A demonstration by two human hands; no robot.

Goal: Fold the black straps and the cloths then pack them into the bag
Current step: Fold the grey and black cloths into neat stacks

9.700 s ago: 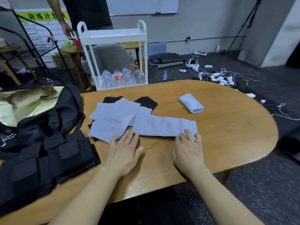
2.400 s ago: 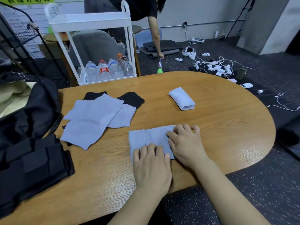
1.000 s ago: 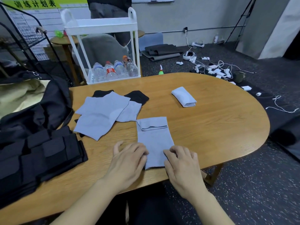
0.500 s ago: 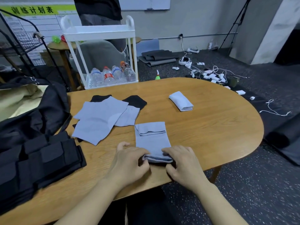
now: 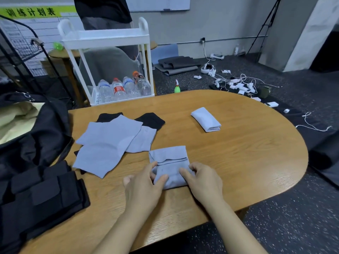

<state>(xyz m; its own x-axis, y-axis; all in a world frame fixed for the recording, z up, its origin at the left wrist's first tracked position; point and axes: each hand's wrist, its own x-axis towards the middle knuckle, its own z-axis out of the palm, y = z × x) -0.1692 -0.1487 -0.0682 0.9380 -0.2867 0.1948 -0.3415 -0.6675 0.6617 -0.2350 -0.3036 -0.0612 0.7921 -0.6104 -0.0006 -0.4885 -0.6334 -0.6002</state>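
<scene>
A training room: wall schedule chart (image 5: 27,30), floor mats (image 5: 176,66), tripod (image 5: 264,24).

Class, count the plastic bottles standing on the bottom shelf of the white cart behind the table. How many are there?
4, side by side on the white cart's bottom shelf: far-left bottle, red-labelled bottle, third bottle, orange-capped bottle. Others may hide behind them.

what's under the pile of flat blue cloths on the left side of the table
Black fabric pieces poke out from beneath the flat blue cloths at the far edge and the near left corner. How many there are, and their shape, cannot be seen because the cloths cover them.
</scene>
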